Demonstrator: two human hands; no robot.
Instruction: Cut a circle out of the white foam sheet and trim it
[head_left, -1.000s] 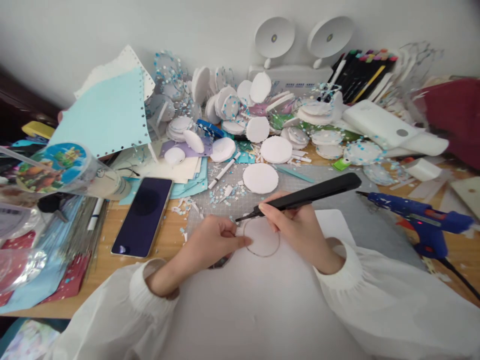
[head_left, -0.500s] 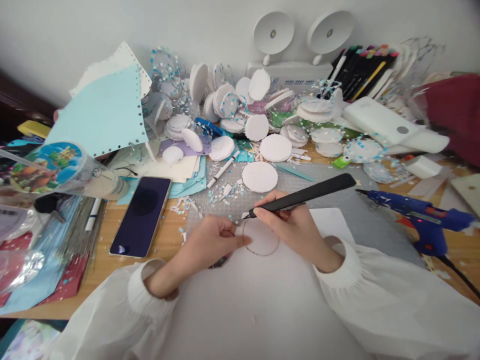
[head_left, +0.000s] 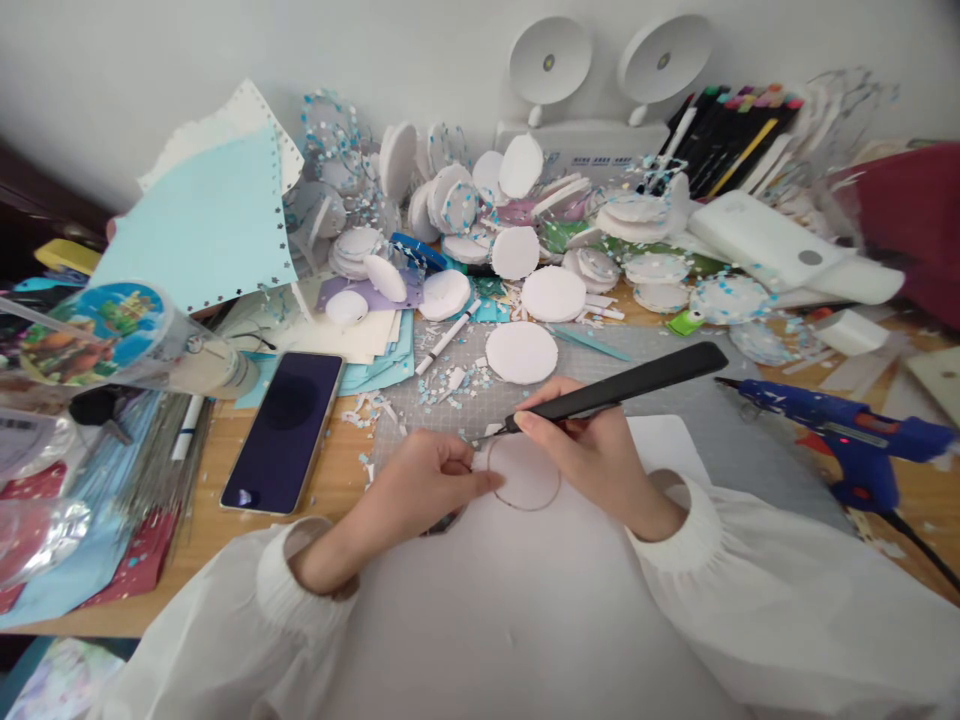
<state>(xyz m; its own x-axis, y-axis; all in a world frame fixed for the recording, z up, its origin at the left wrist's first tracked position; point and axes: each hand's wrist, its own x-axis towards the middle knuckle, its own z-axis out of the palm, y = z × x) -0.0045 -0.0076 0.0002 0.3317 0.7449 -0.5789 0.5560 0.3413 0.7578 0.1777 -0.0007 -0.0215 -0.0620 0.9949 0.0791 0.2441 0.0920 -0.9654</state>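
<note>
A thin wire ring (head_left: 526, 509) is held over the white surface (head_left: 517, 620) in front of me. My left hand (head_left: 431, 480) pinches its left edge between thumb and fingers, beside a small white scrap. My right hand (head_left: 592, 450) is closed pen-like around a long black tool (head_left: 637, 380) with a thin pointed tip; its exact kind is unclear. That tip sits at the ring's upper left, close to my left fingertips. Part of a dark object (head_left: 444, 522) shows beneath my left hand, mostly hidden.
White foam-like discs (head_left: 522, 352) and beaded wire pieces crowd the back. At left are a phone (head_left: 283, 432), a lidded cup (head_left: 127, 330) and blue sheets (head_left: 202, 220). A blue glue gun (head_left: 847, 425) lies right, its red light on. Paper bits litter the grey cutting mat (head_left: 750, 430).
The black tool has shifted slightly right and up with my right hand, its tip drawn a little along the ring's upper left. My left hand keeps its pinch.
</note>
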